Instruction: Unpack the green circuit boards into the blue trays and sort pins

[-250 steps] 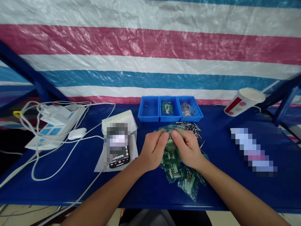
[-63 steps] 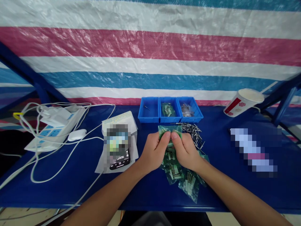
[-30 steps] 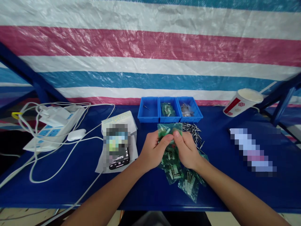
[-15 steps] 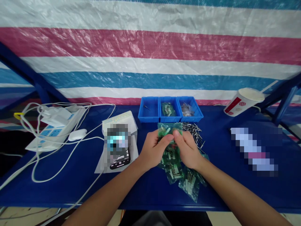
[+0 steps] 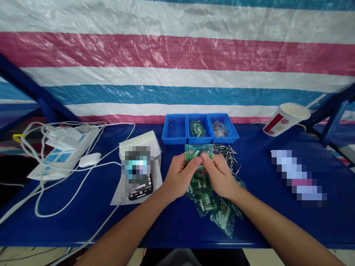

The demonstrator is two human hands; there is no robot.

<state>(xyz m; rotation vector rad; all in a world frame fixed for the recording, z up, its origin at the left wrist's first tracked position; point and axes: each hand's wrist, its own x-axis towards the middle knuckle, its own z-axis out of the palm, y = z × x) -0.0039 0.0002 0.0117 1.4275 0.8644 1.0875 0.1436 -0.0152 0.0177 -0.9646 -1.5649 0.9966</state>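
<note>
The left hand (image 5: 179,177) and right hand (image 5: 222,177) jointly grasp a green plastic bag (image 5: 190,150) held between them, thumb tips close together over its face, its upper edge projecting just beyond them. Below, toward the near side of the bench (image 5: 172,229), several filled green bags (image 5: 205,201) lie overlapping, judged a completed portion; whether the held bag is sealed cannot be told. Further out, a heap of loose metal pins (image 5: 229,158) lies unbagged near the blue trays (image 5: 175,141), suggesting work remains.
</note>
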